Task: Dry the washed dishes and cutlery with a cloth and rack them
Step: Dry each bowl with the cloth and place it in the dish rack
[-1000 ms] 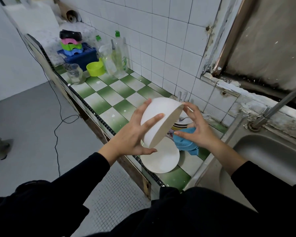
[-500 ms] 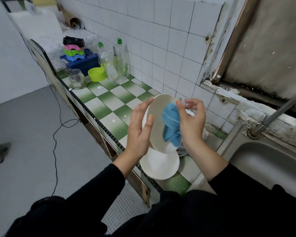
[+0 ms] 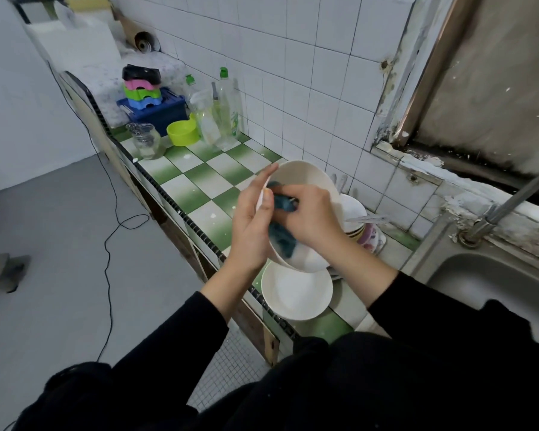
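Left hand [image 3: 251, 225]: grips the white bowl [image 3: 305, 172]. Fingers lie up along its outer wall, thumb hooked over the near rim. The bowl is tilted on edge, its opening turned to my right, held above the counter [image 3: 199, 181] close to the front edge.

Right hand [image 3: 311, 216]: fingers curled round the blue cloth [image 3: 282, 241], bunched tight and pressed against the bowl's inner wall. Part of the cloth shows between my two hands, and more hangs down inside toward the low rim.

Below the bowl: a white plate [image 3: 296, 292] sits on the counter at the front edge. The bowl's lower rim overlaps it from here; I cannot tell whether they touch.

Behind my right hand: a stack of dishes [image 3: 353, 209] near the wall, a metal utensil [image 3: 367, 218] lying across it.

To the right: the sink [image 3: 486, 281], with the tap [image 3: 511, 200] reaching over it.

Far end of the counter: glass jar [image 3: 147, 141], green bowl [image 3: 182, 133], and bottles [image 3: 227, 110] against the tiles.
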A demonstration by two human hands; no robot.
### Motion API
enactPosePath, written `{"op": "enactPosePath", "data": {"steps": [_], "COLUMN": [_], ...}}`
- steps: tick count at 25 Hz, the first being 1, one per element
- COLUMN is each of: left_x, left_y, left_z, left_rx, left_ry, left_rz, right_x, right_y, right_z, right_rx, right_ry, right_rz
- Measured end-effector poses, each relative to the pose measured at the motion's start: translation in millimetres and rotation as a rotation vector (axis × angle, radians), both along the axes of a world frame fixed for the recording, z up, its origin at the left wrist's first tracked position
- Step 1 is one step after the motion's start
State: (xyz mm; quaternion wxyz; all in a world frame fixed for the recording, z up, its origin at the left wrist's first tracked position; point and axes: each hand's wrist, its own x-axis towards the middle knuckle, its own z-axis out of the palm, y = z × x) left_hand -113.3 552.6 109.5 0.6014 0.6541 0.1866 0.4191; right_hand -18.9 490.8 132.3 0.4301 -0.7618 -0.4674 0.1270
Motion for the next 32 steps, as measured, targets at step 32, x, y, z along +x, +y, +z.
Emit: {"op": "enactPosePath", "data": {"steps": [32], "left_x": [-20], "left_y": [4], "left_z": [27], "left_rx": [-0.166], "left_ry": [-0.043], "left_rz": [0.037], "right_x": [-10], "right_y": [-8], "right_z": [18], "right_rx": [-0.08], "right_ry": [0.186], "right_rz": [0.378]}}
